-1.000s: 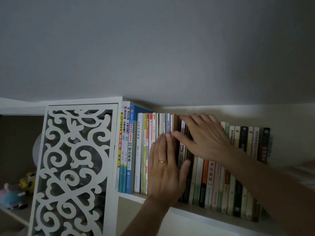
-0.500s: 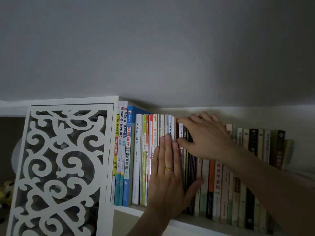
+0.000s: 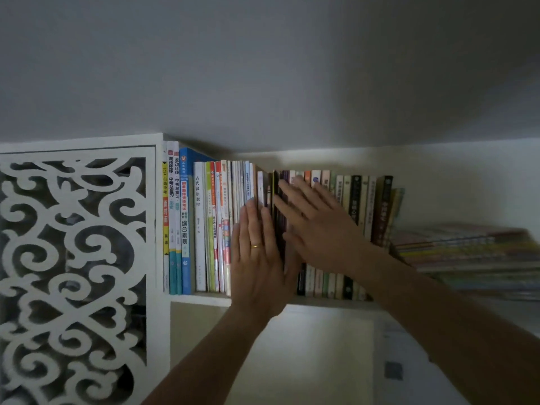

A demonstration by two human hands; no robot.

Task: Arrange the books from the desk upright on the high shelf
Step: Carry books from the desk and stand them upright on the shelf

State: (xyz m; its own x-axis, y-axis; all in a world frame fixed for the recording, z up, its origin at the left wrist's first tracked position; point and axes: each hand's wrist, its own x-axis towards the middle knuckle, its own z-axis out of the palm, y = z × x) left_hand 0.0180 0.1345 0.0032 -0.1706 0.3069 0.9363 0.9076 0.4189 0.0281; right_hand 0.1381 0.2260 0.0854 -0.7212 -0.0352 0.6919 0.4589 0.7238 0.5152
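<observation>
High shelf (image 3: 201, 299), white: it carried a row of upright books (image 3: 216, 226), spines outward, running from the shelf's left wall to a dark-spined volume at the right end.

Your left hand (image 3: 257, 258): flat, fingers straight and together, palm laid against the spines near the middle of the row; a gold ring (image 3: 256, 246) sat on one finger. It held nothing.

Your right hand (image 3: 315, 229): also flat, fingers extended and slightly spread, pressed over the dark spines just right of the left hand, its forearm crossing in from the lower right. It gripped nothing.

Stack of books (image 3: 467, 252), right of the upright row: these lay flat, one on another; the view there was blurred, so they were possibly thin booklets.

Carved white fretwork panel (image 3: 73, 258): it stood left of the shelf, just beside the first book.

Wall (image 3: 263, 68), grey: it rose above the shelf.
</observation>
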